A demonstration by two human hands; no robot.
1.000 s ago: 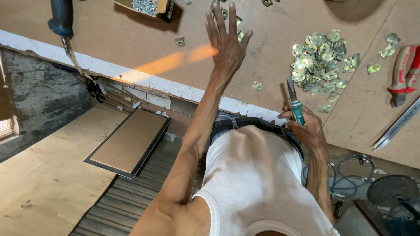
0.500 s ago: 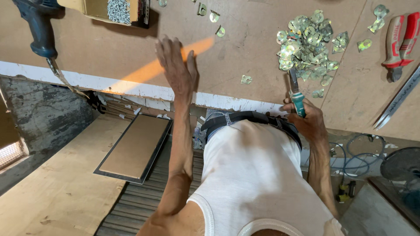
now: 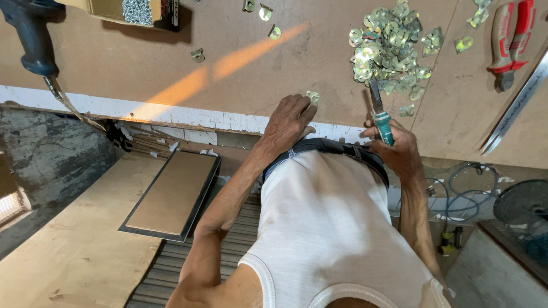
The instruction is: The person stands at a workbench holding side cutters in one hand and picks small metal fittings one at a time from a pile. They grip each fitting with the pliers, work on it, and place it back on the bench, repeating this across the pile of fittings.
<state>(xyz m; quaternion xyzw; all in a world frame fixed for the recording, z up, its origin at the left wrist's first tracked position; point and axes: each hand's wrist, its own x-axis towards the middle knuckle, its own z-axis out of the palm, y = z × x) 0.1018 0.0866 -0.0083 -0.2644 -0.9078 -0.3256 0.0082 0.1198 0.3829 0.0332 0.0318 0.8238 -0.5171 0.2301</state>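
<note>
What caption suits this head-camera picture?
Left hand touches a small brass clip on the board; right hand holds a green-handled screwdriver.

One screwdriver (image 3: pixel 381 117), one pliers (image 3: pixel 510 43), one drill (image 3: pixel 31 34), five loose brass clips, one clip heap (image 3: pixel 391 48).

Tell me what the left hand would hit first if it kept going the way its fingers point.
Probably the small brass clip at the left hand's fingertips, lying on the brown board; contact is unclear. Beyond it looks like bare board.
</note>
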